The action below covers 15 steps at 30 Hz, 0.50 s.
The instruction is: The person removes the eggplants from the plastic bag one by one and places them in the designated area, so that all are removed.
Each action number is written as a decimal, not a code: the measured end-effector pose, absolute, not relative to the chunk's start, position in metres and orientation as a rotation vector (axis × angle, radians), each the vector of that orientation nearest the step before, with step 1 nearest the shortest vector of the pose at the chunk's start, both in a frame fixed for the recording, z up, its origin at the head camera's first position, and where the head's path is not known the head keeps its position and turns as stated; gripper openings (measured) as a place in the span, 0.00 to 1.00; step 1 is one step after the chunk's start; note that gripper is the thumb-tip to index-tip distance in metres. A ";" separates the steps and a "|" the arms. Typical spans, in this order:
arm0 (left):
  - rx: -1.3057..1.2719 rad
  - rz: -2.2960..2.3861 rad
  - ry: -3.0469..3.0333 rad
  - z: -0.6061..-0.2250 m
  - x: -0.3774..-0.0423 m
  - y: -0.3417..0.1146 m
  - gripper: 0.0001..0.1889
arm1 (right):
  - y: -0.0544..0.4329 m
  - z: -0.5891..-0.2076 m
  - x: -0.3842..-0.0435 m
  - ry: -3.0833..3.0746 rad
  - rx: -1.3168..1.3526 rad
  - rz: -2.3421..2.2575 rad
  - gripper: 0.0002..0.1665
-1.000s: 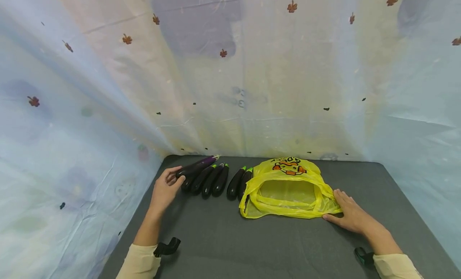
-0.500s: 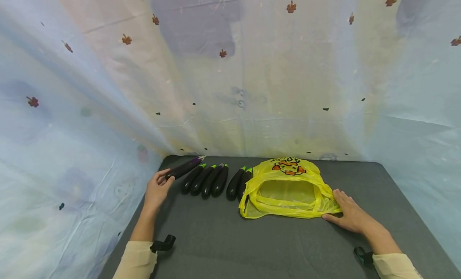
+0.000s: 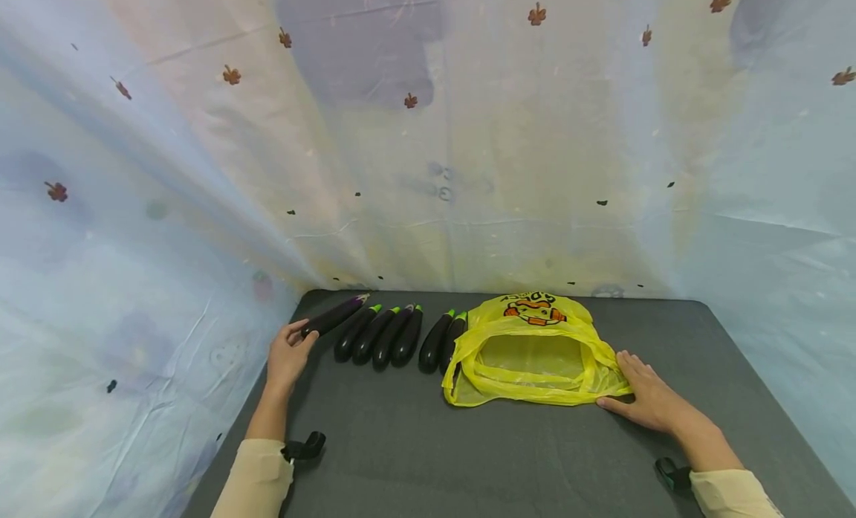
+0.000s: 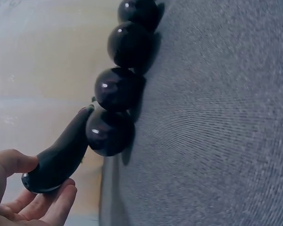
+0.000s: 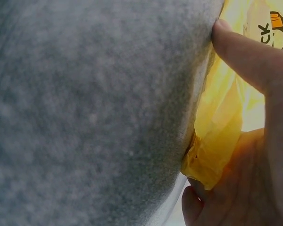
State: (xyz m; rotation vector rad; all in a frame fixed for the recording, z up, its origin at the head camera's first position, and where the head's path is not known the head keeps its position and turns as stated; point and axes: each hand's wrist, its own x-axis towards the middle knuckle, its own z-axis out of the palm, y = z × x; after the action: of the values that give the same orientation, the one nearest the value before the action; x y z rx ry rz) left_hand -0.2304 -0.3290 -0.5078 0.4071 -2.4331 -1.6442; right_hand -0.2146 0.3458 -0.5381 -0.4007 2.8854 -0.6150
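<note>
In the head view my left hand (image 3: pixel 288 360) pinches the rounded end of a dark purple eggplant (image 3: pixel 331 316), at the left end of a row of eggplants (image 3: pixel 364 338). Seen from the left wrist, thumb and fingers grip the held eggplant (image 4: pixel 60 153), whose stem end is close to the nearest one in the row. My right hand (image 3: pixel 655 400) lies with extended fingers against the right side of a yellow plastic bag (image 3: pixel 535 394). The bag's mouth gapes toward me. In the right wrist view the thumb touches the yellow bag (image 5: pixel 217 122).
Two more eggplants (image 3: pixel 433 343) lie beside the bag's left edge, one partly hidden by it. Everything rests on a dark grey table (image 3: pixel 495 458). A patterned sheet (image 3: pixel 508 169) hangs behind the table and along its sides.
My left hand has moved left with the held eggplant, from over the row to its left end, and the eggplant is lower. The right hand and bag stay put.
</note>
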 end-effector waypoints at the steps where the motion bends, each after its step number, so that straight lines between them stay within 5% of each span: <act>1: 0.414 -1.645 -2.431 -0.510 -0.231 -0.330 0.30 | 0.346 -0.538 -0.215 2.884 -0.398 -0.618 0.71; 15: 0.466 -1.583 -2.469 -0.534 -0.247 -0.328 0.28 | 0.346 -0.537 -0.214 2.867 -0.409 -0.678 0.71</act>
State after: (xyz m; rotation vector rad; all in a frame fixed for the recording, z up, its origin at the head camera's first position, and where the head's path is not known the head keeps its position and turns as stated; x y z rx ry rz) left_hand -0.2471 -0.3279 -0.5340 0.4660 -2.4695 -1.5827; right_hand -0.2136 0.3465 -0.5372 -0.4090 2.8669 -0.6781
